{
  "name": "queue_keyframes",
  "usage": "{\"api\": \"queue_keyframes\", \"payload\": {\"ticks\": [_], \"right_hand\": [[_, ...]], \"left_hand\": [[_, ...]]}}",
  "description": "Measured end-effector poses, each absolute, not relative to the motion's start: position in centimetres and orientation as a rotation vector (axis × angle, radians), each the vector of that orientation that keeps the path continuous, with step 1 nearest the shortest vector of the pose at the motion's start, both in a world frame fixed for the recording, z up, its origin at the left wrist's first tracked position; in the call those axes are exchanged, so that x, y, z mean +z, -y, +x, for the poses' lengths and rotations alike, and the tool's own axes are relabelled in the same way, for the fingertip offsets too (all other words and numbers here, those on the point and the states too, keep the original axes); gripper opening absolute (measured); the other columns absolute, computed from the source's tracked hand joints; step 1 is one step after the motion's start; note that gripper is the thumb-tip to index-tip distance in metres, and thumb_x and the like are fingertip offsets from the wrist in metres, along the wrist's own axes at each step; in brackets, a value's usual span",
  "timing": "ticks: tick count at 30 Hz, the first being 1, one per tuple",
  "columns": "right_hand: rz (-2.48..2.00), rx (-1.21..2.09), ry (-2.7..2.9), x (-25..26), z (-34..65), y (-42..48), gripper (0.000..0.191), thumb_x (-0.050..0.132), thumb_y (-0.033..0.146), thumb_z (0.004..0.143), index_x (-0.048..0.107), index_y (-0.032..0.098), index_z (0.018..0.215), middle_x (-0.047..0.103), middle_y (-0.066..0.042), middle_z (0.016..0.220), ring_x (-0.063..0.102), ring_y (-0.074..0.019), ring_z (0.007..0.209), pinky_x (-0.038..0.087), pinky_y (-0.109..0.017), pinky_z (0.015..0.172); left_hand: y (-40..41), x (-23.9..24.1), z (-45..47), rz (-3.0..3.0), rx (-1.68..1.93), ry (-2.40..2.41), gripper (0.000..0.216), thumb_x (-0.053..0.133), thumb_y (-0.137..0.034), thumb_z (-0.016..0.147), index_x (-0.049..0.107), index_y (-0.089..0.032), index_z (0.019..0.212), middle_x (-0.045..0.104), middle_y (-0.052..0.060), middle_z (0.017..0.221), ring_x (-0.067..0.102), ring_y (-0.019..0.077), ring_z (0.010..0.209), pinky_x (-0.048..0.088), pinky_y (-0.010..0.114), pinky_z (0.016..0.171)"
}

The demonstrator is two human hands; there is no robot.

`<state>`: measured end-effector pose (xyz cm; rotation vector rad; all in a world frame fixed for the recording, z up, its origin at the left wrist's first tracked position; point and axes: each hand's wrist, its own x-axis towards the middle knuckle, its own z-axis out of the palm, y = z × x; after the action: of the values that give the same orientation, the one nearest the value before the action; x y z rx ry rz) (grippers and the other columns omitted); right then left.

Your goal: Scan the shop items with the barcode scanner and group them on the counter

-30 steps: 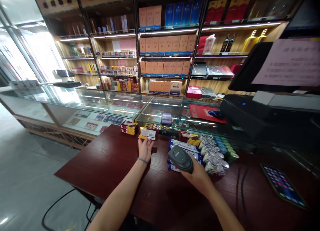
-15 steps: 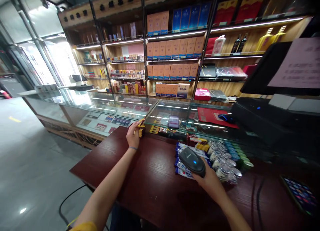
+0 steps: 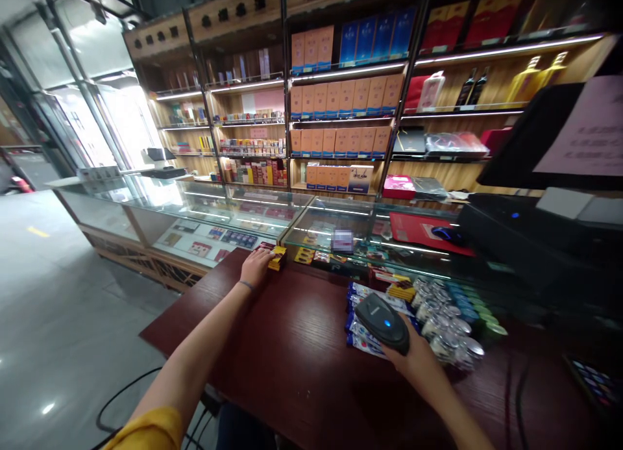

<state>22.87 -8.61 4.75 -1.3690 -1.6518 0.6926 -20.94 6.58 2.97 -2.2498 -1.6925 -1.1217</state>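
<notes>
My right hand [image 3: 416, 352] is wrapped around the handle of a black barcode scanner [image 3: 382, 321] with a lit blue light. Its head hangs above a pile of blue and white packets [image 3: 363, 346]. At the far edge of the brown table [image 3: 296, 346], my left hand [image 3: 256, 268] reaches out with its fingers stretched over a small stack of yellow and dark red packets [image 3: 278, 258]. The fingers touch the side and top of that stack; their tips are partly hard to make out.
Several clear-lidded jars [image 3: 445, 336] and green cans [image 3: 487, 321] stand right of the blue packets. More yellow packets [image 3: 402, 293] lie behind them. A glass display counter [image 3: 233, 206] runs beyond the table. A phone [image 3: 591, 378] and a dark monitor [image 3: 520, 145] are at right.
The yellow packet that stuck up tilted from my left hand no longer stands up. My left hand has lowered and shifted left against the stack. The scanner stays over the blue packets.
</notes>
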Motion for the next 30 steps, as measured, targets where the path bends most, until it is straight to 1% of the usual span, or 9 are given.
{"api": "queue_keyframes", "payload": {"ticks": [3,5,8,11,15,19,23,26,30], "right_hand": [[-1.393,0.68,1.711,3.7,23.8,7.8,0.056,0.065,0.041,0.071,0.06,0.022,0.123,0.077,-0.008,0.101,0.074,-0.0297,0.092,0.056,-0.035,0.077],[-1.39,0.687,1.757,3.2,24.2,7.4,0.056,0.065,0.042,0.072,0.061,0.022,0.123,0.077,-0.009,0.104,0.074,-0.0295,0.095,0.056,-0.034,0.077],[-1.386,0.688,1.78,3.2,24.3,7.4,0.053,0.063,0.045,0.075,0.061,0.022,0.122,0.077,-0.009,0.105,0.074,-0.0283,0.095,0.056,-0.032,0.076],[-1.396,0.672,1.771,3.5,24.2,7.6,0.053,0.061,0.046,0.078,0.06,0.021,0.125,0.076,-0.01,0.108,0.073,-0.0284,0.097,0.056,-0.033,0.078],[-1.398,0.717,1.797,3.5,24.2,7.7,0.057,0.061,0.047,0.076,0.058,0.021,0.126,0.076,-0.01,0.108,0.073,-0.0291,0.097,0.056,-0.034,0.078],[-1.401,0.691,1.747,3.7,23.9,7.9,0.053,0.06,0.043,0.075,0.058,0.021,0.123,0.076,-0.009,0.104,0.074,-0.0278,0.093,0.055,-0.032,0.075],[-1.382,0.659,1.707,4.4,23.2,8.4,0.051,0.058,0.039,0.075,0.056,0.021,0.124,0.076,-0.008,0.105,0.073,-0.0273,0.095,0.054,-0.034,0.08],[-1.356,0.642,1.682,4.5,23.3,8.5,0.052,0.059,0.04,0.076,0.057,0.021,0.124,0.076,-0.009,0.104,0.072,-0.0282,0.096,0.053,-0.036,0.082],[-1.328,0.619,1.61,4.5,24.5,8.1,0.058,0.064,0.041,0.076,0.055,0.018,0.128,0.076,-0.011,0.104,0.072,-0.0307,0.098,0.054,-0.04,0.083]], "left_hand": [[-7.1,3.2,-20.7,-2.265,-1.04,1.712,0.028,0.053,-0.021,0.092,0.072,-0.031,0.109,0.071,0.007,0.113,0.06,0.0232,0.117,0.039,0.038,0.111],[-7.5,3.3,-20.6,-2.288,-0.997,1.704,0.028,0.054,-0.021,0.091,0.071,-0.031,0.111,0.07,0.007,0.115,0.059,0.0235,0.117,0.04,0.038,0.11],[-8.2,3.4,-20.8,-2.324,-0.94,1.694,0.032,0.061,-0.021,0.086,0.069,-0.031,0.115,0.068,0.008,0.121,0.056,0.0262,0.12,0.038,0.041,0.111],[-8.9,3.2,-21.1,-2.331,-0.912,1.722,0.038,0.069,-0.022,0.08,0.068,-0.029,0.117,0.065,0.01,0.125,0.053,0.0291,0.124,0.036,0.045,0.114],[-9.4,2.9,-21.4,-2.356,-0.914,1.726,0.037,0.072,-0.025,0.078,0.068,-0.027,0.114,0.064,0.01,0.126,0.052,0.03,0.126,0.034,0.048,0.115],[-9.3,3.0,-21.4,-2.364,-0.923,1.719,0.038,0.073,-0.025,0.077,0.067,-0.028,0.114,0.064,0.01,0.125,0.053,0.03,0.126,0.036,0.048,0.114],[-8.9,3.3,-21.0,-2.331,-0.82,1.741,0.04,0.073,-0.025,0.077,0.067,-0.027,0.116,0.064,0.011,0.127,0.05,0.0323,0.13,0.033,0.051,0.116],[-8.4,3.4,-20.5,-2.267,-0.771,1.762,0.049,0.075,-0.026,0.075,0.064,-0.027,0.123,0.058,0.013,0.139,0.042,0.0358,0.139,0.028,0.055,0.118],[-7.5,3.1,-19.0,-2.2,-0.777,1.768,0.065,0.074,-0.035,0.08,0.053,-0.022,0.14,0.043,0.017,0.153,0.036,0.0368,0.145,0.03,0.055,0.118]]}}
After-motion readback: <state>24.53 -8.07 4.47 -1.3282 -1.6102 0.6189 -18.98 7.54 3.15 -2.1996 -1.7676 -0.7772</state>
